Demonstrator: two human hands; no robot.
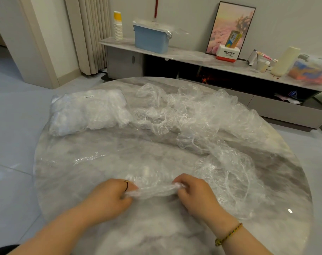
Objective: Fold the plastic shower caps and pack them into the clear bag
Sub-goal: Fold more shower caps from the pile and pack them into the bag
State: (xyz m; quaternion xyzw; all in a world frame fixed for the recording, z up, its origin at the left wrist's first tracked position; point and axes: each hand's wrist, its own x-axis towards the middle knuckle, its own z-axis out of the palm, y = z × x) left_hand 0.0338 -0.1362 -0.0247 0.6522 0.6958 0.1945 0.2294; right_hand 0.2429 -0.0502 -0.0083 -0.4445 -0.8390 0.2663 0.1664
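A clear plastic shower cap [153,191], bunched into a narrow strip, stretches between my two hands near the front of the round marble table [108,242]. My left hand [110,196] pinches its left end and my right hand [195,195] pinches its right end. The clear bag [86,111], stuffed with folded caps, lies at the table's far left. Several loose crumpled caps [202,116] sprawl across the far and right side of the table, the nearest cap [228,173] just right of my right hand.
A flat bit of clear plastic [88,158] lies on the table left of centre. Behind the table runs a long low shelf [189,56] with a blue bin [151,38], stacked paper cups [117,26], a framed picture [230,28] and small boxes.
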